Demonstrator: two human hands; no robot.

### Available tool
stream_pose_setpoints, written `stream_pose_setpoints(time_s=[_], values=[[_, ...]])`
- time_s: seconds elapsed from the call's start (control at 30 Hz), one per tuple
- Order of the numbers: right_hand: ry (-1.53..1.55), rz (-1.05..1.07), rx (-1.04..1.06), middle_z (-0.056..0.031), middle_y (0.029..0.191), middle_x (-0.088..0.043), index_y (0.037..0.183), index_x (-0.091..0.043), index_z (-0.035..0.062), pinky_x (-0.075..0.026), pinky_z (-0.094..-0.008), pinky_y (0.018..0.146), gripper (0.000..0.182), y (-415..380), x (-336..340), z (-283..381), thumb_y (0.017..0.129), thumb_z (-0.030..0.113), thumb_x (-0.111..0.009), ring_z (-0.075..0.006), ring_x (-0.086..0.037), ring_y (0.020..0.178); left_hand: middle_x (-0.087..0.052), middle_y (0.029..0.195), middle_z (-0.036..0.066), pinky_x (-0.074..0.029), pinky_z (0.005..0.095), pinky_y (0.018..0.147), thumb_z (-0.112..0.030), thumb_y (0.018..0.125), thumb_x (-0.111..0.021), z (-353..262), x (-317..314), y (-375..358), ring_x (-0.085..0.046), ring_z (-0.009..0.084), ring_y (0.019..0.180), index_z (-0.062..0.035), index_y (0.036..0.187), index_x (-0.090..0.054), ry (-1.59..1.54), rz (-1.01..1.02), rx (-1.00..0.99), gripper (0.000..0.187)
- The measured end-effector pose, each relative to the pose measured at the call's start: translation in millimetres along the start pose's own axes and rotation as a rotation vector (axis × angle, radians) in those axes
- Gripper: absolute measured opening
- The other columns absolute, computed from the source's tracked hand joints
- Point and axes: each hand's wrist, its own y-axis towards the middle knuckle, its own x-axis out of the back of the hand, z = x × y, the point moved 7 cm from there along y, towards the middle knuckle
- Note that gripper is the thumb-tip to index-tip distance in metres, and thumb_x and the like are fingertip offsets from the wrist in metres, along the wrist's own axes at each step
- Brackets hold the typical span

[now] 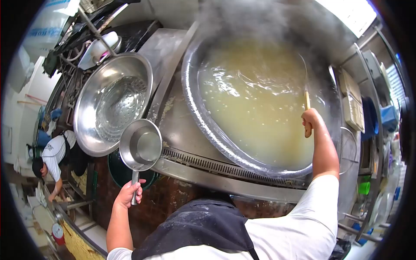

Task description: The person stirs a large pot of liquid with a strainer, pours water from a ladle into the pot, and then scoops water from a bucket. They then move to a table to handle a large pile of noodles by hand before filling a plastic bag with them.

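My left hand (129,193) is wrapped round the handle of a metal saucepan (141,145), held close beside a wide steel colander (113,102) and overlapping its lower rim in this view. A little clear liquid shows in the saucepan. On the other side, my right hand (313,118) grips a wooden-handled utensil (307,99) over a huge round cauldron (216,145) of steaming, cloudy yellowish liquid (255,104). Thin curved metal runs from the utensil's handle towards the liquid, its working end hidden. Small pale bits float on the surface.
Below the saucepan stands a dark green tub (119,171). A slotted drain (208,162) runs along the stove's front edge. At far left a person (56,151) bends over a work surface. Shelving (372,130) with containers lines the right; steam hangs at the back.
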Motion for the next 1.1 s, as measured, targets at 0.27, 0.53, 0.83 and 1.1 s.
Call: stream_pose_setpoints(time_s=[0.27,0.53,0.83,1.1], values=[[0.147,0.296,0.257,-0.0078,0.061,-0.056,0.076,-0.057,-0.0002,-0.048,-0.0374,0.048,0.013,-55.9,-65.2,83.9,0.087,0.006,-0.061,-0.0199,-0.057,0.052,-0.054,0.068,0.001,-0.045,0.0279,0.046,-0.030,0.096,-0.064,1.0,1.5,-0.6,-0.051,0.0117,0.050,-0.0024,0.129,-0.050,0.024,0.018,0.018,0.045],[0.520,0.607,0.169,-0.0031,0.072,-0.059,0.097,-0.059,0.0022,-0.051,-0.0314,0.050,0.017,-187.9,-145.2,43.0,0.089,0.014,-0.069,-0.0120,-0.058,0.055,-0.055,0.068,0.000,-0.045,0.0272,0.044,-0.030,0.097,-0.064,2.2,0.2,-3.9,-0.050,0.0106,0.048,-0.0038,0.128,-0.051,0.070,0.024,-0.031,0.043],[0.958,0.885,0.023,0.0033,0.073,-0.056,0.119,-0.056,0.0076,-0.047,-0.0239,0.046,0.031,-387.9,-180.4,5.5,0.091,0.016,-0.065,-0.0049,-0.054,0.055,-0.052,0.070,0.000,-0.045,0.0272,0.043,-0.018,0.089,-0.070,-0.7,6.7,-0.2,-0.051,0.0101,0.049,-0.0040,0.127,-0.051,0.105,0.188,-0.081,0.045],[0.837,0.543,0.221,-0.0008,0.073,-0.057,0.122,-0.054,0.0064,-0.049,-0.0275,0.046,0.037,-531.3,-228.3,-25.2,0.089,0.016,-0.068,-0.0112,-0.057,0.051,-0.051,0.068,0.000,-0.045,0.0262,0.042,-0.012,0.083,-0.071,-5.7,24.9,-1.2,-0.052,0.0096,0.049,-0.0065,0.108,-0.053,0.182,0.292,-0.182,0.032]])
